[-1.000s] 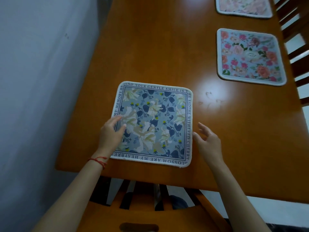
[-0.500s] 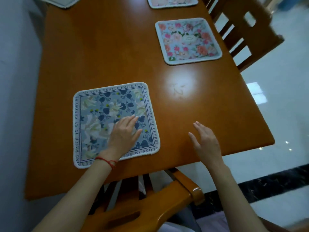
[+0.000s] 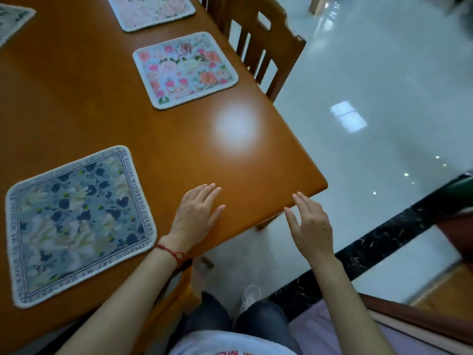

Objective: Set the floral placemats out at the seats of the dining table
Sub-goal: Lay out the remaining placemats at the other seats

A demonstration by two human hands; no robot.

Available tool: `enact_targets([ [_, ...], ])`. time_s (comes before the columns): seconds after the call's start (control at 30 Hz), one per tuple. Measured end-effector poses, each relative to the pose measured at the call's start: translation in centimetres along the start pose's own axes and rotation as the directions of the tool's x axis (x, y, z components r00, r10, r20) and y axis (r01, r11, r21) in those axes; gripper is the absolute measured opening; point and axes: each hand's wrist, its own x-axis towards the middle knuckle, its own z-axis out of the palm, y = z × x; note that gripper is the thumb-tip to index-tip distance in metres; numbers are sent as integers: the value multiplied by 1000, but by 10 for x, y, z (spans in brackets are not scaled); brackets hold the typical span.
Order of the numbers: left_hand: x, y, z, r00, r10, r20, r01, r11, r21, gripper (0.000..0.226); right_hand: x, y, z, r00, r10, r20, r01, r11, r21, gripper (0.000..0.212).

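Note:
A blue floral placemat (image 3: 76, 224) with a lettered border lies flat near the front left edge of the wooden dining table (image 3: 243, 160). My left hand (image 3: 197, 213) hovers over or rests on bare wood just right of it, fingers straight, holding nothing. My right hand (image 3: 309, 226) is spread open past the table's near right corner, empty. A pink floral placemat (image 3: 184, 69) lies further back by the right edge. A pale pink placemat (image 3: 153, 10) sits behind it. The corner of another mat (image 3: 11, 20) shows at the far left.
A wooden chair (image 3: 261, 47) stands at the table's right side, next to the pink placemat. Another chair's back (image 3: 176, 290) is under the table edge in front of me. Glossy white floor (image 3: 371, 85) spreads to the right, with a black marble strip (image 3: 384, 242).
My left hand has come off the blue placemat and moved right onto bare wood. My right hand has shifted right past the table corner. The view has swung right.

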Motion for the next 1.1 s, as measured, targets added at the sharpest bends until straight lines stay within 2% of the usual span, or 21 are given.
enact_targets([
  [0.3,65,113,31,981,193,18,-194,977,89,55,-18,120,-42,977,165,-134,-175,982,-65,46],
  [0.6,129,190,53,915,401,31,-402,908,117,49,-29,190,-63,910,324,-259,-350,935,-57,40],
  [0.87,205,239,64,895,445,42,-447,888,113,54,6,243,-81,871,414,-264,-440,896,-49,51],
  [1.1,289,268,69,904,427,13,-427,901,75,53,86,292,-94,901,356,-247,-393,912,-119,48],
])
